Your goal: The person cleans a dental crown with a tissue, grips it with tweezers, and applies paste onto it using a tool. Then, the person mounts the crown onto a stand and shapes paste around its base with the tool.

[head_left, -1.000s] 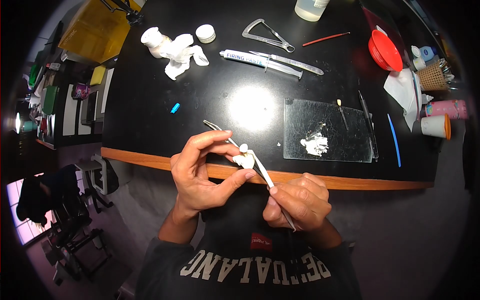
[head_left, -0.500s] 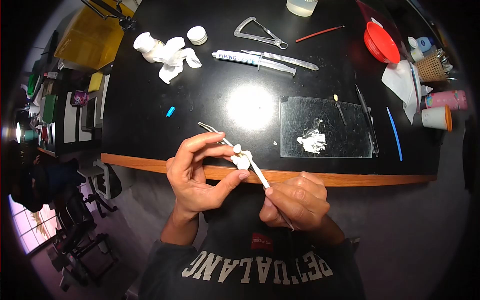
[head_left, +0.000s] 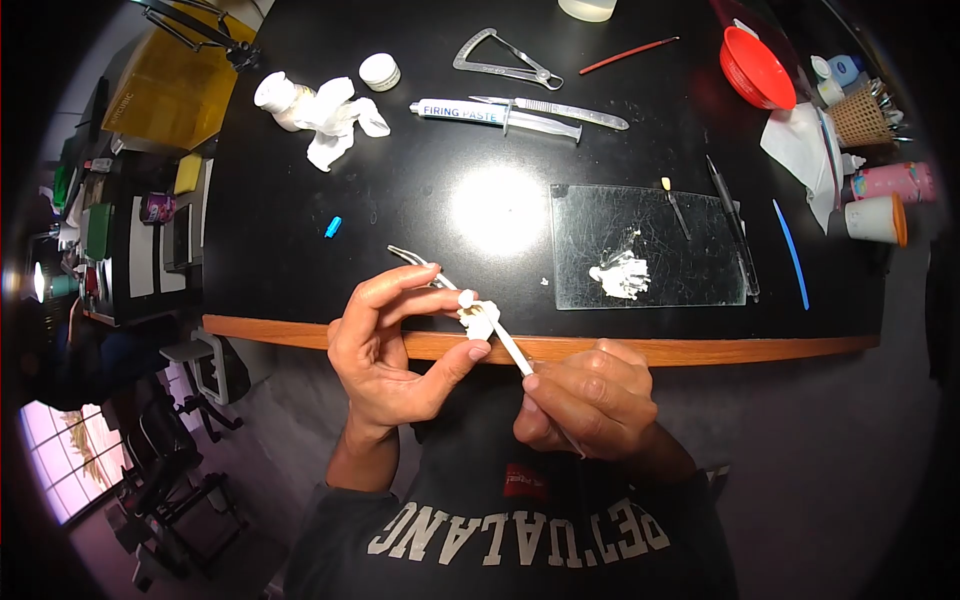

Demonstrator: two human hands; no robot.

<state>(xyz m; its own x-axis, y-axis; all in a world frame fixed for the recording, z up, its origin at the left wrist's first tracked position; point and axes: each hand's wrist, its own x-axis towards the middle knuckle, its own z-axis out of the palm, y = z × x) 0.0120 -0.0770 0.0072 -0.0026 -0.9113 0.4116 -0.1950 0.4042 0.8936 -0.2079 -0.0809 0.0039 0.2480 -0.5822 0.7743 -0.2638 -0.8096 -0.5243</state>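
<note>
In front of the table edge, my left hand [head_left: 390, 355] is closed on a small off-white lumpy piece [head_left: 478, 318], pinched between thumb and fingers. A thin metal tool with a bent end [head_left: 408, 256], like tweezers, sticks out past the index finger; how it is held is partly hidden. My right hand [head_left: 590, 400] grips a slender white modelling tool [head_left: 512, 345]. Its upper end touches the lumpy piece, and a thin dark end shows below the fingers.
A glass slab [head_left: 590, 215] with white paste [head_left: 624, 276] lies to the right. Farther back are a firing paste syringe [head_left: 460, 112], a knife [head_left: 570, 112], a metal caliper [head_left: 507, 68], a white jar [head_left: 380, 72] and a red bowl [head_left: 755, 70]. A blue cap [head_left: 333, 227] lies left.
The view has shifted slightly, so the table things sit a little higher and more to the left. Both hands keep their grips, with the white tool still against the piece.
</note>
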